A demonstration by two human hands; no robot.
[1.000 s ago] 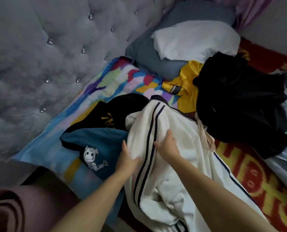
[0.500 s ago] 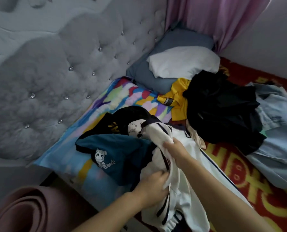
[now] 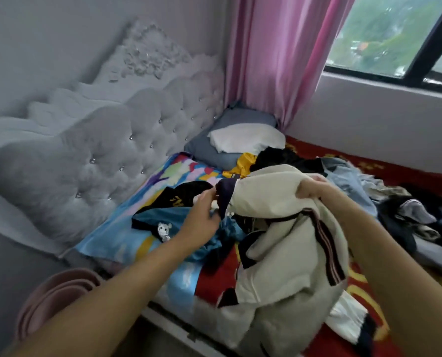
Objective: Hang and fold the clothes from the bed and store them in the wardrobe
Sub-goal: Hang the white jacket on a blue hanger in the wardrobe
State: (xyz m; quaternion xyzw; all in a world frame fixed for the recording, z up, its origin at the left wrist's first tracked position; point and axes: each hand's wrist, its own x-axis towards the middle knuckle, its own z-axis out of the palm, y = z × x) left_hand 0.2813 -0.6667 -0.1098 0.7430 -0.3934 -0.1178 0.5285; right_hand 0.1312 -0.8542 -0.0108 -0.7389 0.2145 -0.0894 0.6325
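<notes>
A cream garment (image 3: 279,243) with dark stripes hangs lifted above the bed, bunched in folds. My right hand (image 3: 314,189) grips its upper edge at the right. My left hand (image 3: 201,217) pinches its dark collar at the left. Beneath it on the bed lie a teal garment (image 3: 168,220) with a small cartoon figure and a black garment (image 3: 186,191) with yellow letters. A yellow garment (image 3: 244,163), a black one (image 3: 281,155) and a heap of blue and dark clothes (image 3: 400,217) lie further back and to the right.
The bed has a red and yellow cover (image 3: 214,279), a colourful pillow (image 3: 127,235), a grey pillow (image 3: 240,119) and a white one (image 3: 245,140). A grey tufted headboard (image 3: 98,161) stands at the left. A pink curtain (image 3: 279,55) and window (image 3: 395,34) are behind; a rolled pink mat (image 3: 54,302) leans at the lower left.
Both hands have raised the cream garment off the bed and spread apart along its top edge. My view has tilted upward, bringing the curtain and window into sight.
</notes>
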